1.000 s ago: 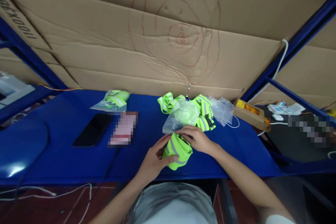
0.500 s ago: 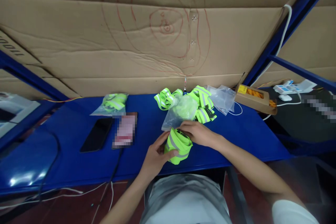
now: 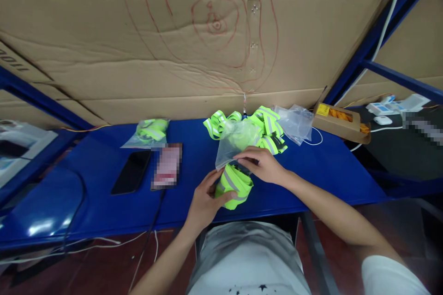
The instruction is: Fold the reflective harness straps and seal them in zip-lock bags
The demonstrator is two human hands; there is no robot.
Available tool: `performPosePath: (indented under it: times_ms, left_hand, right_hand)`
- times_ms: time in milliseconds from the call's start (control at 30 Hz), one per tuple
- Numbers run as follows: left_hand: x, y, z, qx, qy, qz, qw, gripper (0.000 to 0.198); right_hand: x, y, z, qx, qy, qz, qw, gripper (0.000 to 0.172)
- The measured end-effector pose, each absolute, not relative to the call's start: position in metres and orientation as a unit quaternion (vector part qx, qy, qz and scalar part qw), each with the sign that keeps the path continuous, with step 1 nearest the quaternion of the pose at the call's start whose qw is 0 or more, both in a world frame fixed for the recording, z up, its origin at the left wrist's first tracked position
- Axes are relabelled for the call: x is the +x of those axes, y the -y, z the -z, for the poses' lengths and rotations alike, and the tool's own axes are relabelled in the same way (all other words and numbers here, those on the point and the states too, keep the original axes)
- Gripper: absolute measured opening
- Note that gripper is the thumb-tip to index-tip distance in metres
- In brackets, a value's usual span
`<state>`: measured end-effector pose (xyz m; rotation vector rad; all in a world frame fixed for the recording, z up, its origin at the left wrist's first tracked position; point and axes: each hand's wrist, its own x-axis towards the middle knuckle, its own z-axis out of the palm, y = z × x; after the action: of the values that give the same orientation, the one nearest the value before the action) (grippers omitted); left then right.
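Note:
My left hand (image 3: 208, 197) is closed round a rolled bundle of yellow-green reflective straps (image 3: 236, 187), thumb across its near side. Just beyond the bundle lies a clear plastic bag (image 3: 226, 145), its opening facing me. My right hand (image 3: 260, 164) pinches the bag's edge at that opening, fingertips pressed together above the bundle's far side. More loose reflective straps (image 3: 268, 122) lie behind and beside the bag, partly seen through it.
On the blue table (image 3: 311, 179) at left are a bagged strap bundle (image 3: 152, 130), a black phone (image 3: 131, 172) and a second phone (image 3: 168, 166) with a blurred screen. At right lie clear bags (image 3: 296, 122) and a cardboard box (image 3: 341, 122) with orange contents. Cardboard (image 3: 104, 41) stands behind.
My right hand has moved from the top of the strap bundle to the edge of the clear bag. My left hand keeps its hold on the bundle. The view has shifted slightly.

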<state>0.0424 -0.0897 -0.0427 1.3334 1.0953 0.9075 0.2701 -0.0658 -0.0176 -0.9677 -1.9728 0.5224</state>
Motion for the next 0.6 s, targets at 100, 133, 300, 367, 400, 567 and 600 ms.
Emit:
performPosePath:
  times_ms: [100, 133, 300, 367, 400, 567, 600]
  left_hand:
    - [0.042, 0.088, 0.048, 0.559, -0.474, -0.403, 0.548, 0.066]
    - [0.042, 0.086, 0.050, 0.555, -0.477, -0.415, 0.541, 0.065]
    - [0.036, 0.078, 0.059, 0.552, -0.482, -0.468, 0.494, 0.059]
    - [0.033, 0.074, 0.062, 0.556, -0.488, -0.488, 0.463, 0.061]
    - [0.031, 0.072, 0.064, 0.558, -0.491, -0.494, 0.452, 0.062]
    - [0.028, 0.064, 0.069, 0.569, -0.500, -0.487, 0.434, 0.063]
    - [0.028, 0.063, 0.070, 0.567, -0.505, -0.485, 0.434, 0.064]
  right_hand:
    - [0.271, 0.070, 0.020, -0.351, 0.817, -0.165, 0.427, 0.027]
    - [0.271, 0.071, 0.021, -0.343, 0.828, -0.146, 0.419, 0.029]
    - [0.268, 0.074, 0.026, -0.378, 0.854, -0.047, 0.354, 0.036]
    - [0.263, 0.074, 0.027, -0.399, 0.853, -0.006, 0.337, 0.033]
    - [0.260, 0.074, 0.028, -0.408, 0.851, 0.014, 0.330, 0.029]
    - [0.250, 0.075, 0.038, -0.439, 0.834, 0.070, 0.326, 0.020]
    - [0.250, 0.075, 0.041, -0.440, 0.832, 0.065, 0.332, 0.018]
